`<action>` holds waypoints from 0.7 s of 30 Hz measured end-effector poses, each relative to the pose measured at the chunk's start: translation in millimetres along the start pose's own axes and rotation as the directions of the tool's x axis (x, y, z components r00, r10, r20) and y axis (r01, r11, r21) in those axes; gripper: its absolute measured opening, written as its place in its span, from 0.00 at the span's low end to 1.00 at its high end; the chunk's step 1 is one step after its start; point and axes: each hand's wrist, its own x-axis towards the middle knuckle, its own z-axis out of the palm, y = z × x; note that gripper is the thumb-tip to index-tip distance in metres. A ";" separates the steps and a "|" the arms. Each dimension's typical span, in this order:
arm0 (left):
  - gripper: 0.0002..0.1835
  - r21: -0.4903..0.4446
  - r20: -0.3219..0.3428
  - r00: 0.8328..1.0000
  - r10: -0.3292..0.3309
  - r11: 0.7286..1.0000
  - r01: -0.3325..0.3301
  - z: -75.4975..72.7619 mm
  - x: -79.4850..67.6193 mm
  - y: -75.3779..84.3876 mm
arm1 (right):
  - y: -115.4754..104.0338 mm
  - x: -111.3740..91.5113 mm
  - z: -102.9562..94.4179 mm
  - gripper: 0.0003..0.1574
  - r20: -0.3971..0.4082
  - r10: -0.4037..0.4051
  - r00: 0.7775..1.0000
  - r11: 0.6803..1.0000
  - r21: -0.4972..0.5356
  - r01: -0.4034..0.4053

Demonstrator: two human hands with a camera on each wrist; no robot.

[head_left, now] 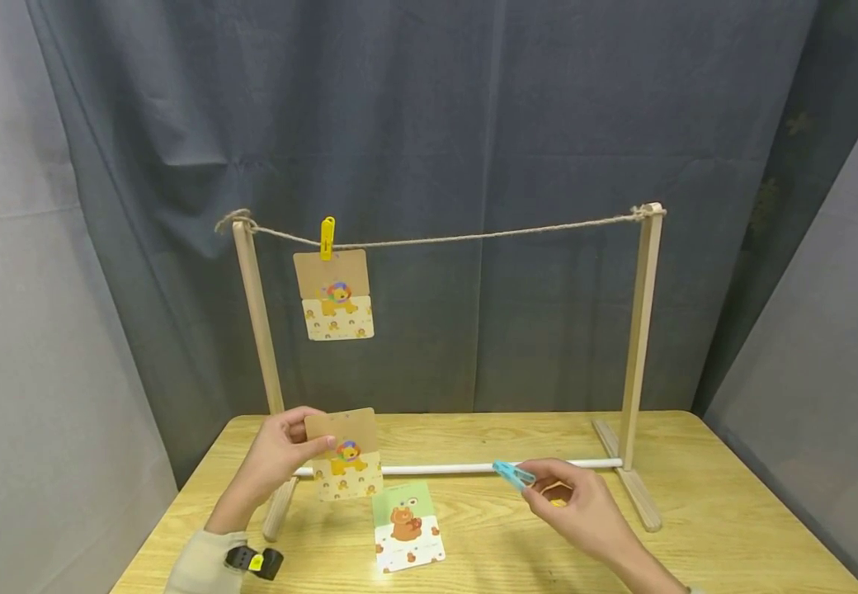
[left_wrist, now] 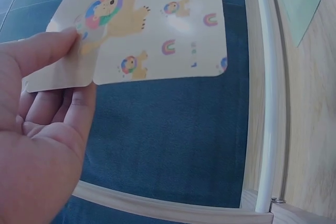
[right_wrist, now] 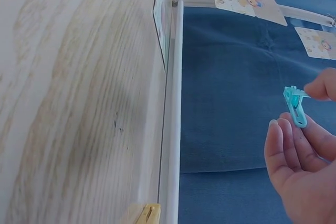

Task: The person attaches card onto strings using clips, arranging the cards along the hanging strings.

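Note:
My left hand pinches a tan and cream lion card by its left edge, thumb in front, raised over the table. In the left wrist view the thumb lies across the lion card near the lion. My right hand holds a light blue clothespin between thumb and fingers. The right wrist view shows the clothespin side on, with nothing in its jaws. Another lion card hangs from a rope under a yellow clothespin. A green and white bear card lies on the table between the hands.
The rope is tied between two wooden posts with flat feet, joined low down by a white rod. A yellow object, partly hidden, lies on the wooden table. Grey curtains hang behind.

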 end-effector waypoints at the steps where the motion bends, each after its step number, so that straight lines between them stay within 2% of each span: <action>1: 0.20 0.000 -0.007 1.000 0.004 1.000 -0.004 0.0 -0.4 0.8 | -0.8 -0.1 -0.3 0.17 -0.005 -0.004 1.000 1.000 0.004 0.004; 6: 0.19 -0.005 -0.022 1.000 0.016 1.000 -0.017 -0.2 -1.4 3.4 | -2.8 -0.1 -1.1 0.16 -0.023 -0.024 0.999 0.999 0.025 0.025; 13: 0.20 -0.009 -0.008 0.999 0.043 0.999 -0.043 0.4 -3.2 6.3 | -1.5 -0.2 -2.8 0.15 -0.057 -0.082 0.995 0.996 0.022 0.083; 17: 0.16 0.008 -0.037 0.998 0.047 0.999 -0.047 1.4 -3.9 8.5 | -1.6 0.1 -4.3 0.16 -0.061 -0.109 0.992 0.994 0.020 0.110; 21: 0.13 -0.003 -0.034 0.997 0.076 0.997 -0.076 2.2 -4.1 11.6 | -2.3 1.0 -6.0 0.16 -0.071 -0.128 0.989 0.991 0.018 0.130</action>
